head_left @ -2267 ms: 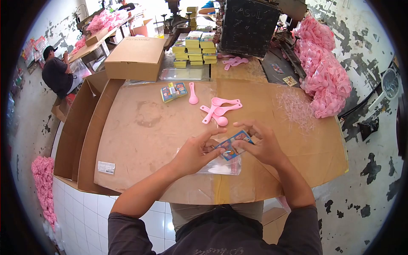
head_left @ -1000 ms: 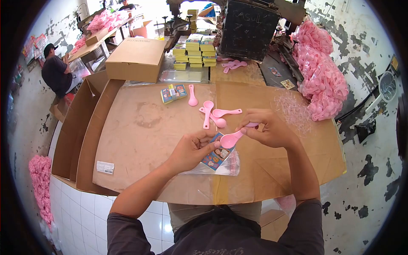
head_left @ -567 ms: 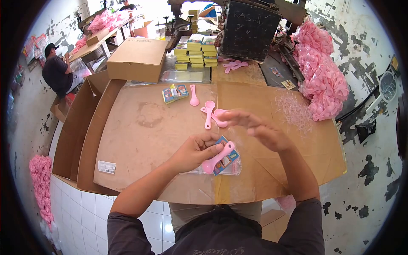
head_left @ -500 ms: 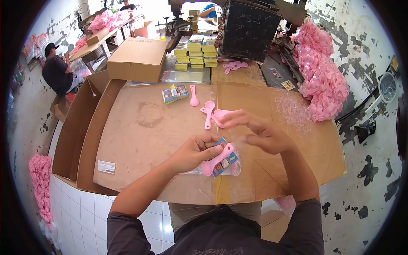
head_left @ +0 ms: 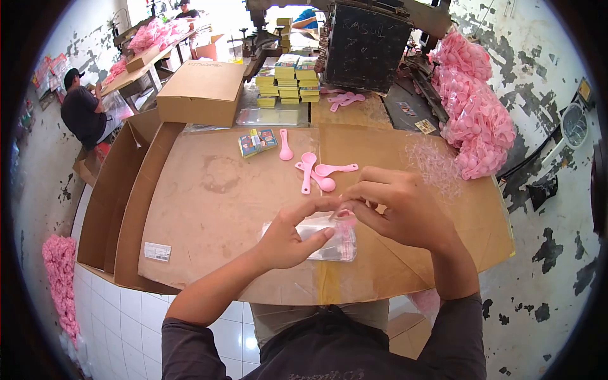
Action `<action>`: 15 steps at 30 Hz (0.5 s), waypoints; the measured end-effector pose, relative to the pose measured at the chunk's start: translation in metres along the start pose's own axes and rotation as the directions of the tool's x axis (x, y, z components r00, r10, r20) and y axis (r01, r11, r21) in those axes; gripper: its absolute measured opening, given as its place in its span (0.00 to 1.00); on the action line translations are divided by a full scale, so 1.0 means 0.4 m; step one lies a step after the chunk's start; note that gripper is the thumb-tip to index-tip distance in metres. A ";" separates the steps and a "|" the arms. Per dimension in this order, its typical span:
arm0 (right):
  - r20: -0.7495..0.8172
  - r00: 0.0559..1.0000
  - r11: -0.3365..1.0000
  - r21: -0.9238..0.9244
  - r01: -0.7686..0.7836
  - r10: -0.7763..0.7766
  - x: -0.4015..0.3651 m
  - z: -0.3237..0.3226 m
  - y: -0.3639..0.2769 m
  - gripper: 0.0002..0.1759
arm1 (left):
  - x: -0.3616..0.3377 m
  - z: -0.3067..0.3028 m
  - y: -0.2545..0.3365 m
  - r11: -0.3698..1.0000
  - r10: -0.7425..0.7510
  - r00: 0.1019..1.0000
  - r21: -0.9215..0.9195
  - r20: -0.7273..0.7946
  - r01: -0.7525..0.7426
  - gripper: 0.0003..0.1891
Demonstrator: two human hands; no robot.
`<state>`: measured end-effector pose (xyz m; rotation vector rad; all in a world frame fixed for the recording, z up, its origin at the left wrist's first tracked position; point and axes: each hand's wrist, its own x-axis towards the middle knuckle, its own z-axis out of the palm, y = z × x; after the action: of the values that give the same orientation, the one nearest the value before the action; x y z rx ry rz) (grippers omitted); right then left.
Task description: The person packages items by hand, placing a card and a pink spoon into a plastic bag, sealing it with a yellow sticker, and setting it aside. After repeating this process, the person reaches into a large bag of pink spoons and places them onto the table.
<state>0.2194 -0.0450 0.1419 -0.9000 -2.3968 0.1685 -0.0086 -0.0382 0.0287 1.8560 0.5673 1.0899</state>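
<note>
My right hand [head_left: 399, 206] is closed in a pinch on a small clear plastic bag [head_left: 345, 216] with a pinkish edge. My left hand [head_left: 291, 234] has its thumb and index finger apart; the index fingertip reaches the bag beside my right fingers. Its other fingers are mostly hidden. Beneath both hands lie flat clear plastic bags [head_left: 343, 248] with pink marks. Just beyond them, several pink measuring spoons [head_left: 307, 174] overlap on the cardboard. Farther off are a single pink spoon [head_left: 285, 145] and a bundle of printed cards [head_left: 258, 143].
A cardboard sheet [head_left: 190, 215] covers the table, with an open carton [head_left: 120, 202] along its left. Behind stand a closed box [head_left: 201, 92], stacked cards [head_left: 287, 79] and a black machine box [head_left: 367, 47]. Pink spoons in plastic [head_left: 475, 114] pile at right. A person [head_left: 83, 111] sits far left.
The card and pink spoon that my left hand held are out of sight. My right hand has come down to pinch a bag, and my left thumb and index finger have spread.
</note>
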 end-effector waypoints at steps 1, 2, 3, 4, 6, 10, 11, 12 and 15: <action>-0.011 1.000 1.000 0.010 0.008 -0.008 0.000 0.008 0.005 0.05 | 0.006 0.006 0.008 0.999 0.023 1.000 0.049 -0.001 -0.023 0.18; -0.022 1.000 1.000 0.021 0.016 -0.016 0.000 0.014 0.006 0.05 | 0.010 0.012 0.016 0.999 -0.039 0.999 -0.002 -0.035 0.039 0.17; -0.023 1.000 1.000 0.030 0.007 -0.006 -0.001 0.018 0.002 0.06 | 0.013 0.020 0.023 0.993 -0.105 0.992 -0.056 -0.066 0.101 0.16; -0.025 1.000 0.999 0.039 -0.002 0.003 -0.003 0.023 -0.002 0.06 | 0.014 0.023 0.026 0.981 -0.172 0.981 -0.112 -0.094 0.161 0.15; -0.028 1.000 0.998 0.060 -0.002 0.003 -0.006 0.031 -0.007 0.06 | 0.006 0.020 0.007 0.969 -0.228 0.968 -0.119 -0.108 0.215 0.14; -0.044 0.999 0.994 0.111 0.008 -0.003 -0.011 0.047 -0.003 0.08 | 0.010 0.016 0.015 0.917 -0.382 0.919 -0.157 -0.094 0.366 0.12; -0.048 0.999 0.992 0.123 0.004 0.002 -0.011 0.049 -0.003 0.08 | 0.013 0.021 0.017 0.914 -0.350 0.934 -0.244 -0.075 0.323 0.13; -0.073 0.997 0.992 0.126 0.001 0.008 -0.012 0.053 -0.003 0.07 | 0.018 0.030 0.019 0.901 -0.315 0.947 -0.331 -0.058 0.280 0.13; -0.133 0.991 0.993 0.118 0.014 0.002 -0.012 0.066 -0.007 0.07 | 0.018 0.044 0.033 0.898 -0.255 0.966 -0.381 -0.045 0.219 0.13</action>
<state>0.2063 -0.0482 0.1185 -0.8231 -2.2408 0.2385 0.0096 -0.0477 0.0394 1.3720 0.5778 1.0421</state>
